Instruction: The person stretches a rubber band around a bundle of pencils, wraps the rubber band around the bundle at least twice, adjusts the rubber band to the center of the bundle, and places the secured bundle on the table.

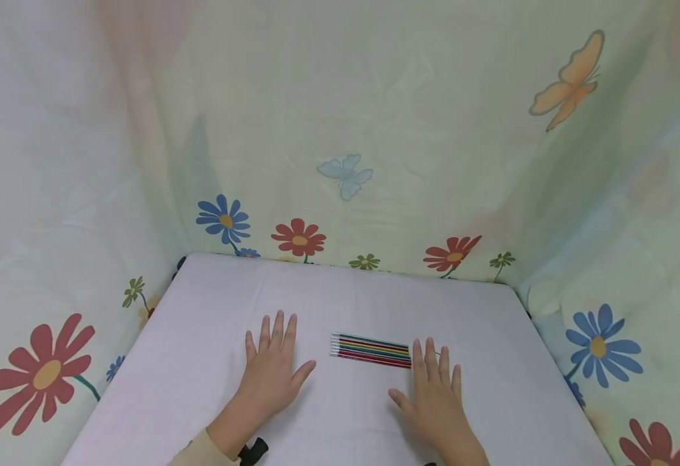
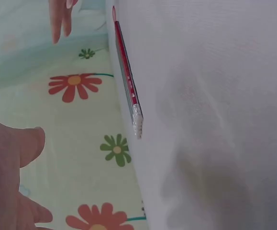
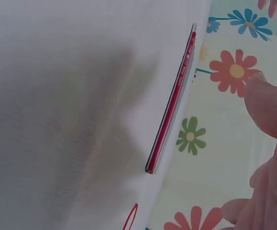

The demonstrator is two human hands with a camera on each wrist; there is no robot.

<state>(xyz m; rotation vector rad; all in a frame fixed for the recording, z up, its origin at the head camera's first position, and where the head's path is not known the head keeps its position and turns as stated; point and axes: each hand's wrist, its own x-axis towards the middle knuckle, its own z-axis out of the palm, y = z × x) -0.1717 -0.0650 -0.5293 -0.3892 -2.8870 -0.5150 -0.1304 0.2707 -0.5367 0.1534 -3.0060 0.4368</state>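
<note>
Both hands, left hand [image 1: 272, 369] and right hand [image 1: 436, 391], lie flat, fingers spread, holding nothing; the thin coloured plastic pen refills [image 1: 370, 349] between them look light, slippery, best pinched mid-length.

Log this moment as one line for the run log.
left hand: flat on white table, open | right hand: flat, open, fingertips by row of coloured thin pen refills | refills: lying side by side, unheld

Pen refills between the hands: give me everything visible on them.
The pen refills are a handful of thin, straight sticks in several colours, red nearest the person, with pale tips at their left ends. They lie flat, side by side in a neat row on the white table, between the left hand and the right hand, whose fingertips reach their right ends.
</note>
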